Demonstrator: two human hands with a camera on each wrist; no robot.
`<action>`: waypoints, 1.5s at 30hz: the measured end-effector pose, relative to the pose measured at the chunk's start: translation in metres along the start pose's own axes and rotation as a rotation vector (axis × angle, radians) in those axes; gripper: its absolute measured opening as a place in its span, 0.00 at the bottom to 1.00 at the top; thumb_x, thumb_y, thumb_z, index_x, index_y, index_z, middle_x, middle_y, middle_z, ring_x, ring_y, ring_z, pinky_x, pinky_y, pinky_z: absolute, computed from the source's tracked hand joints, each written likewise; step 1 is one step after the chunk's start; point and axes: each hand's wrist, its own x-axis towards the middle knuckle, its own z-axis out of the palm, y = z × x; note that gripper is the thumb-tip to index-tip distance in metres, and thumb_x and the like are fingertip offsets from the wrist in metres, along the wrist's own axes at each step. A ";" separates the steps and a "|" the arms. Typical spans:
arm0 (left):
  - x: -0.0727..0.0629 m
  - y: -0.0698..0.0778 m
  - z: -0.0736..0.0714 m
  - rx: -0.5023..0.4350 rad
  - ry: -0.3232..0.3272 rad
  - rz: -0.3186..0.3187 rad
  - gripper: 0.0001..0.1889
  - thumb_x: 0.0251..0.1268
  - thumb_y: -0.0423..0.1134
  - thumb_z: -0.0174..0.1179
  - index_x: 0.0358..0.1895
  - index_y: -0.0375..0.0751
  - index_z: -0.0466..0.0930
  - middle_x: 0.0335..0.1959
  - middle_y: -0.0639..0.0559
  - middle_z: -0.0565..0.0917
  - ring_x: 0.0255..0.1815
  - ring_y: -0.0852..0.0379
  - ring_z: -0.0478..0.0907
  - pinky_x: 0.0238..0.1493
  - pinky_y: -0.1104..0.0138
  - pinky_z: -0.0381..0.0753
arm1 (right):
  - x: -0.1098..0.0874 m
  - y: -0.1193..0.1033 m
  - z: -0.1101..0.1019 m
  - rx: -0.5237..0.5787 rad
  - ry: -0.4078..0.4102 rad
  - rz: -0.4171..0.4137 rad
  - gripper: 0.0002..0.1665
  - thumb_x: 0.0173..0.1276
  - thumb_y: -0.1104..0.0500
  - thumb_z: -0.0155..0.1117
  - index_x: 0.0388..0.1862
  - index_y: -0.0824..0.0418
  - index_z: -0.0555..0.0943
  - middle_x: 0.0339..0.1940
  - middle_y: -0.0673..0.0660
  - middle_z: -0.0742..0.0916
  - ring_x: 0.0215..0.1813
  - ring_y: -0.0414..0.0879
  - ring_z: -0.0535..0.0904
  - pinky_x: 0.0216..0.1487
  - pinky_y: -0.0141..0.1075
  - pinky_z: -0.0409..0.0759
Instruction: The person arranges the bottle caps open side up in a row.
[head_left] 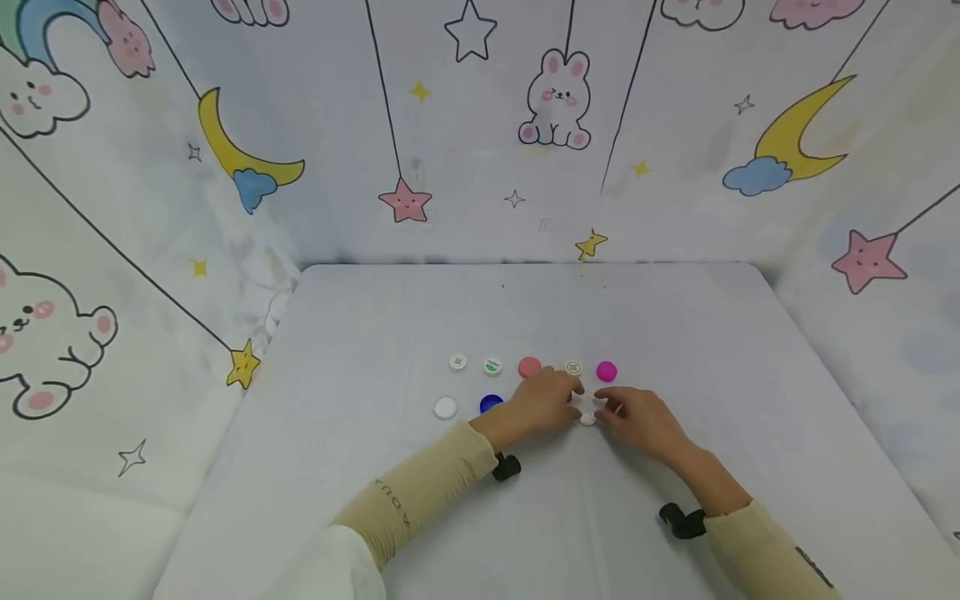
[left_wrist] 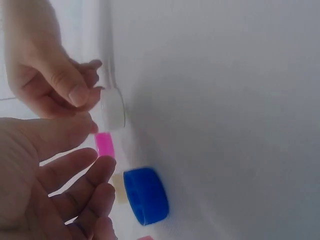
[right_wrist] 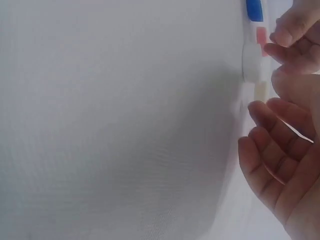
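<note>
A white bottle cap [head_left: 587, 419] lies on the table between my two hands. My left hand [head_left: 543, 398] is on its left side, thumb and fingers loosely bent and apart from one another, gripping nothing. From the other side my right hand [head_left: 647, 423] reaches in, its fingers also spread and slightly bent, with the fingertips right by the cap. Both wrist views show the white cap [left_wrist: 113, 109] standing just beyond the fingertips. Left of my left hand lies a blue cap [head_left: 491, 403], partly covered by that hand in the head view.
Behind the hands runs a row of caps: two printed white ones [head_left: 458, 362], a coral one [head_left: 529, 367], a pale one with a ring mark [head_left: 573, 368] and a magenta one [head_left: 607, 372]. Another white cap [head_left: 446, 407] lies at the left. Cartoon-printed curtains surround the white table [head_left: 375, 317].
</note>
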 end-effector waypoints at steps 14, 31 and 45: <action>0.038 -0.007 -0.014 0.012 0.077 -0.049 0.13 0.67 0.47 0.61 0.52 0.51 0.84 0.40 0.59 0.84 0.42 0.60 0.76 0.46 0.65 0.75 | 0.022 0.021 -0.015 -0.056 0.173 0.091 0.17 0.65 0.62 0.67 0.52 0.65 0.82 0.32 0.56 0.86 0.31 0.47 0.78 0.30 0.39 0.76; 0.071 0.013 -0.006 0.091 0.001 -0.100 0.18 0.64 0.51 0.63 0.56 0.54 0.80 0.50 0.57 0.83 0.50 0.55 0.77 0.49 0.60 0.70 | 0.031 0.041 -0.012 -0.038 0.091 0.134 0.22 0.63 0.61 0.69 0.55 0.66 0.80 0.37 0.59 0.87 0.36 0.52 0.81 0.38 0.47 0.80; 0.078 0.021 -0.003 0.253 0.004 -0.102 0.14 0.63 0.54 0.63 0.48 0.58 0.83 0.41 0.59 0.82 0.41 0.57 0.73 0.43 0.61 0.67 | 0.043 0.043 -0.013 -0.063 0.048 0.137 0.20 0.62 0.62 0.69 0.52 0.69 0.81 0.31 0.58 0.86 0.32 0.49 0.79 0.33 0.43 0.78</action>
